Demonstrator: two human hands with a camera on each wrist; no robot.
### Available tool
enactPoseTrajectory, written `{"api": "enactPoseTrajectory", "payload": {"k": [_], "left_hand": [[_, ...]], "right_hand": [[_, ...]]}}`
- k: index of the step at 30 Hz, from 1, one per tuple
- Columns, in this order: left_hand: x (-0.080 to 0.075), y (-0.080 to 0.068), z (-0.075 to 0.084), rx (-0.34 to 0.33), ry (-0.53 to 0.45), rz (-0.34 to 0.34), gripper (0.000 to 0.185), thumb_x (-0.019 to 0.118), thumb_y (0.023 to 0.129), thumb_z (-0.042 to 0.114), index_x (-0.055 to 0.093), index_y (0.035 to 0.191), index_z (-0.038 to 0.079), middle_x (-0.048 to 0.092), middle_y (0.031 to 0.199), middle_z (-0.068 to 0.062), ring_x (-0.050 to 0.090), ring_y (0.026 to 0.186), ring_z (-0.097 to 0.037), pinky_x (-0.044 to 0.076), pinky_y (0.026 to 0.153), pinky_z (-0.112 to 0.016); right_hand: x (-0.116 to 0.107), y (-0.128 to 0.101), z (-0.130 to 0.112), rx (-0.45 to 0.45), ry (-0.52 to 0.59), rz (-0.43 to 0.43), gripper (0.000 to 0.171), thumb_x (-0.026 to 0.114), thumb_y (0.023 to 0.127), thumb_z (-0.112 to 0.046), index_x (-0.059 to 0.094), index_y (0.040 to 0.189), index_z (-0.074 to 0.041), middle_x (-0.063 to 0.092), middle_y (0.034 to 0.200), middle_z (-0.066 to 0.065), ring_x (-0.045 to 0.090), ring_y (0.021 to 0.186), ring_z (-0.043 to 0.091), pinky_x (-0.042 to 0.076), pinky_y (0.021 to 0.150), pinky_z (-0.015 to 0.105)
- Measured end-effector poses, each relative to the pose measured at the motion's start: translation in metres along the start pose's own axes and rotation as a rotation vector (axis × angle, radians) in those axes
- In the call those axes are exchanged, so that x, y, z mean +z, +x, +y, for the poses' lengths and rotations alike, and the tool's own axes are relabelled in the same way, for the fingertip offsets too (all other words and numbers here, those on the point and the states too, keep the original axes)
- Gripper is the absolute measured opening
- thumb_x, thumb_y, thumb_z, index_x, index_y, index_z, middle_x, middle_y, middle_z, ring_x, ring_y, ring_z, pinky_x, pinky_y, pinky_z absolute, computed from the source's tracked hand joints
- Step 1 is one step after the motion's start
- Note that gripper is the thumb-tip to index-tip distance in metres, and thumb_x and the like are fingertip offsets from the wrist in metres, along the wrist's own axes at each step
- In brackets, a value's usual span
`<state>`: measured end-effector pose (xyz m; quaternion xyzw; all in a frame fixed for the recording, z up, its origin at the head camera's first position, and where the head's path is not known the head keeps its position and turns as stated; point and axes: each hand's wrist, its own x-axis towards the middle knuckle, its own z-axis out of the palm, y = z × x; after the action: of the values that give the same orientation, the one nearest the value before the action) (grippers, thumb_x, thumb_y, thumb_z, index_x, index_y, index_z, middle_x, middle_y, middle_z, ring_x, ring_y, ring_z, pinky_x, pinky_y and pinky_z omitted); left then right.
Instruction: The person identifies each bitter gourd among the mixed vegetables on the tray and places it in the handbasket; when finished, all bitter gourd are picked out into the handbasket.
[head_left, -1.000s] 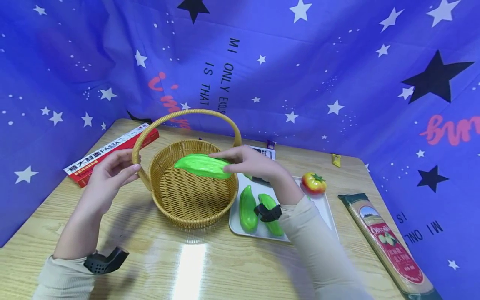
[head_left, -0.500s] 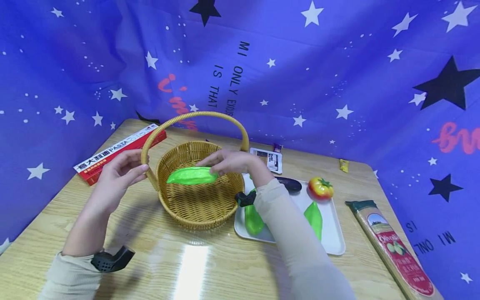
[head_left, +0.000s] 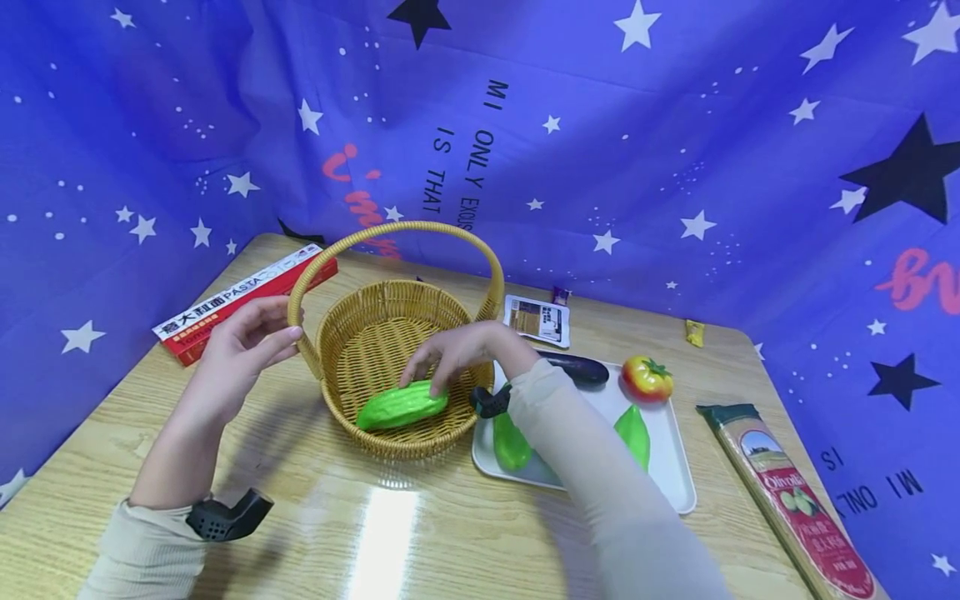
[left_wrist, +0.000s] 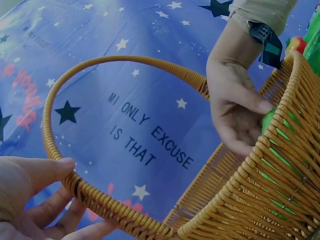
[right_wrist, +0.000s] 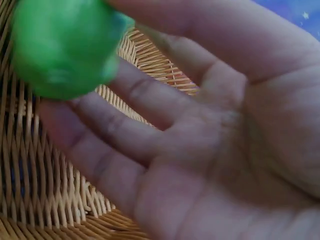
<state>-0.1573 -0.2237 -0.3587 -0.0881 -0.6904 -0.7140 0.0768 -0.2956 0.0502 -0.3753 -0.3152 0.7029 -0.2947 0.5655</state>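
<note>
A wicker basket (head_left: pixel 390 287) with a tall hoop handle (head_left: pixel 390 227) stands on the wooden table. A bright green bumpy gourd (head_left: pixel 401 406) lies on the basket floor near the front wall. My right hand (head_left: pixel 450 354) reaches in over the right rim, its straightened fingers spread and touching the gourd's right end. In the right wrist view the gourd (right_wrist: pixel 60 45) sits at the tips of that hand (right_wrist: pixel 200 140). My left hand (head_left: pixel 247 350) grips the handle's left base, and the left wrist view shows the thumb (left_wrist: pixel 45 167) on top of it.
Right of the basket, a white tray (head_left: pixel 667 475) holds two green gourds (head_left: pixel 633 433), an eggplant (head_left: pixel 573 368) and a tomato (head_left: pixel 647 377). A red pasta box (head_left: pixel 240 300) lies back left and a spaghetti pack (head_left: pixel 795 500) far right. Blue star cloth walls the table.
My right hand has lowered the green gourd from above the basket rim down onto the basket floor, and its fingers have loosened. The left hand has stayed on the handle.
</note>
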Motion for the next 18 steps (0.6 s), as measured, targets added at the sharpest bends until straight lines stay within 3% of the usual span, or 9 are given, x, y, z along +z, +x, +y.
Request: {"api": "enactPoseTrajectory", "payload": {"k": [6, 11, 14, 18], "left_hand": [[0.001, 0.000, 0.001, -0.006, 0.007, -0.004, 0.026, 0.060, 0.091, 0.006, 0.055, 0.116, 0.012, 0.061, 0.101, 0.006, 0.059, 0.093, 0.000, 0.056, 0.078, -0.015], [0.002, 0.001, 0.001, -0.007, 0.008, -0.005, 0.026, 0.060, 0.091, 0.006, 0.055, 0.115, 0.013, 0.061, 0.102, 0.006, 0.060, 0.093, 0.000, 0.056, 0.078, -0.014], [0.002, 0.000, 0.000, -0.005, 0.005, -0.002, 0.026, 0.061, 0.091, 0.006, 0.056, 0.115, 0.013, 0.061, 0.102, 0.006, 0.060, 0.093, 0.000, 0.056, 0.078, -0.014], [0.000, -0.001, 0.000, 0.000, 0.003, -0.001, 0.027, 0.061, 0.090, 0.006, 0.056, 0.116, 0.011, 0.060, 0.102, 0.006, 0.059, 0.093, 0.000, 0.056, 0.078, -0.014]], "right_hand": [[0.006, 0.005, -0.005, 0.043, -0.056, -0.055, 0.041, 0.065, 0.085, 0.000, 0.056, 0.124, -0.007, 0.060, 0.116, 0.009, 0.060, 0.100, 0.014, 0.056, 0.086, 0.034], [0.008, 0.006, -0.007, 0.066, -0.036, -0.059, 0.041, 0.065, 0.084, 0.002, 0.055, 0.123, -0.008, 0.061, 0.116, 0.008, 0.062, 0.095, 0.015, 0.056, 0.088, 0.041], [0.008, 0.005, -0.009, 0.067, -0.036, -0.054, 0.044, 0.064, 0.086, 0.001, 0.053, 0.128, -0.008, 0.058, 0.121, 0.010, 0.061, 0.099, 0.017, 0.054, 0.091, 0.043], [0.005, 0.000, -0.013, 0.015, -0.050, -0.019, 0.049, 0.062, 0.089, -0.005, 0.047, 0.136, -0.010, 0.048, 0.138, 0.015, 0.055, 0.118, 0.028, 0.048, 0.100, 0.049]]}}
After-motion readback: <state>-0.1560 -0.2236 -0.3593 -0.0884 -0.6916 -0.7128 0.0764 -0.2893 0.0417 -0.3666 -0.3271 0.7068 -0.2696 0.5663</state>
